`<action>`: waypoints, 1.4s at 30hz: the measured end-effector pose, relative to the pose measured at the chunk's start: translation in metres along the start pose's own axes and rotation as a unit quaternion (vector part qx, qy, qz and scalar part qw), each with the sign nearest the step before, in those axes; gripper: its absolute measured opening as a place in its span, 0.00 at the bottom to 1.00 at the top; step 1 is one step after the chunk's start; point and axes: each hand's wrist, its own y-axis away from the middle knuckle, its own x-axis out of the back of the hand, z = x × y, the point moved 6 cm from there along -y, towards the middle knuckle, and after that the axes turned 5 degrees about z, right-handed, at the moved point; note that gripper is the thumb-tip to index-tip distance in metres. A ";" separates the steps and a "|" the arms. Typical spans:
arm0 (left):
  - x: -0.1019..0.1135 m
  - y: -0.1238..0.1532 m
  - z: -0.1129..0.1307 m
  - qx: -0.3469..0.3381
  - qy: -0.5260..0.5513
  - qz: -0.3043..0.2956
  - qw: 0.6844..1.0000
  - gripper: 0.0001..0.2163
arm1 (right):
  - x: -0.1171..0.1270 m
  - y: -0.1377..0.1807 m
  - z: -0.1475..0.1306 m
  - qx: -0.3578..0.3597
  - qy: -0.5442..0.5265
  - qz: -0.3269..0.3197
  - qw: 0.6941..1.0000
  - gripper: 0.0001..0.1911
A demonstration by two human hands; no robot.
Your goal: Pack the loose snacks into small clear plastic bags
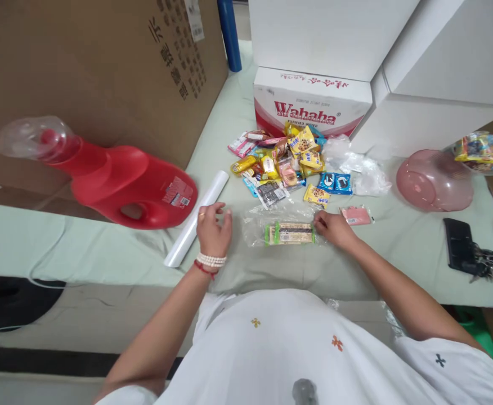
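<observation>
A clear plastic bag [272,220] lies flat on the pale green sheet, with a green-ended snack bar [289,233] inside it. My right hand [331,228] rests on the bag's right end, fingers curled and pinching it. My left hand [213,225], with a pearl bracelet and red string at the wrist, hovers just left of the bag, fingers loosely bent and apart, holding nothing. A white roll of bags [198,216] lies beside my left hand. A pile of several small snack packets [286,160] sits just beyond the bag.
A red detergent jug [120,183] lies on its side at left, before a big cardboard box [81,73]. A Wahaha carton [309,104] and white boxes stand behind. At right are a pink bowl [434,180], a pink packet [355,215], a black phone [460,244] and keys [487,264].
</observation>
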 end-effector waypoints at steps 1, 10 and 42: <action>0.012 0.009 0.010 -0.024 -0.014 0.048 0.998 0.14 | -0.002 0.001 0.001 0.000 0.020 -0.007 1.000 0.10; -0.074 0.089 0.091 -0.325 -0.089 -0.354 0.872 0.26 | 0.031 -0.025 -0.040 0.143 0.123 0.001 0.982 0.18; -0.071 0.030 0.015 -0.075 0.253 -0.277 0.924 0.12 | -0.044 0.037 -0.071 0.283 -0.072 -0.025 0.956 0.19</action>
